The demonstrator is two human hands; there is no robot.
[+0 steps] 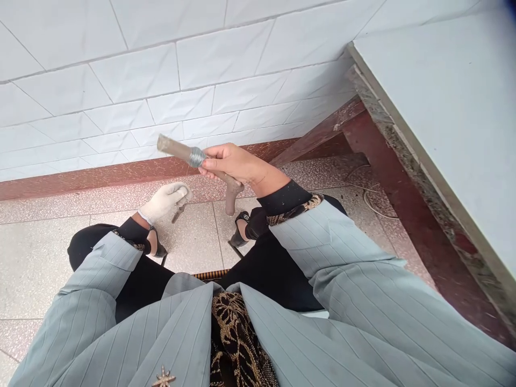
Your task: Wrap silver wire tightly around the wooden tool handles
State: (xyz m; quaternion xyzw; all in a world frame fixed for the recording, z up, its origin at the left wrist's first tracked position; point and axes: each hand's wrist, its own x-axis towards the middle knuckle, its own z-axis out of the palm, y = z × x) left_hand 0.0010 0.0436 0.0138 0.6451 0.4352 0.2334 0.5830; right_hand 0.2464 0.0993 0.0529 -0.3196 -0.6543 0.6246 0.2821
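Note:
My right hand, bare, is closed around a brown wooden stick with a short knobby bend at its lower end. A dull, translucent tube-like piece extends from the stick's upper left end. Grey metal wire is wound in a tight coil at the joint, against my right fingertips. Lower and to the left, my left hand, in a white glove, has its fingers pinched together. What they hold is hidden. A small brown piece shows just under the glove; whether it is held or on the floor, I cannot tell.
A white tiled wall stands ahead, with a reddish skirting along its foot. At right is a white-topped table on a dark red frame. A loose cable lies on the speckled floor beneath it.

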